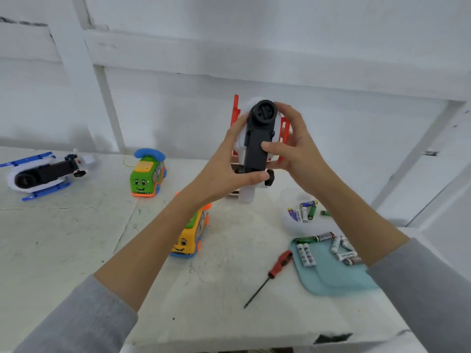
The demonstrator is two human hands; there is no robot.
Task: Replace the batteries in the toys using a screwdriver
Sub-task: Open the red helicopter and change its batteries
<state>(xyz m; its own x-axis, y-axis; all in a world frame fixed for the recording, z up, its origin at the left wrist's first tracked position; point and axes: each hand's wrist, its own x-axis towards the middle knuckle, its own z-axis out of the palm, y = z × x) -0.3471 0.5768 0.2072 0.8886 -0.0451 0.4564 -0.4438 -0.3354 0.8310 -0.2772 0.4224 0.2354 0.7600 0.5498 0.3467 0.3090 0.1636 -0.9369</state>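
Above the table I hold a white toy helicopter with red skids point(258, 138), its black underside turned toward me. My left hand point(229, 161) grips its left side, thumb across the lower end. My right hand point(293, 143) grips the right side, thumb pressing on the black battery panel. A red-handled screwdriver point(270, 275) lies loose on the table below my right forearm. Several batteries point(307, 253) lie on a light blue tray point(328, 276), and more batteries point(304, 211) sit in a clear dish behind it.
A blue-skid toy helicopter point(40, 174) lies upside down at the far left. A green toy bus point(146, 178) stands behind centre, and a yellow toy bus point(190, 238) sits under my left forearm. The white table's front edge point(229, 342) is near me.
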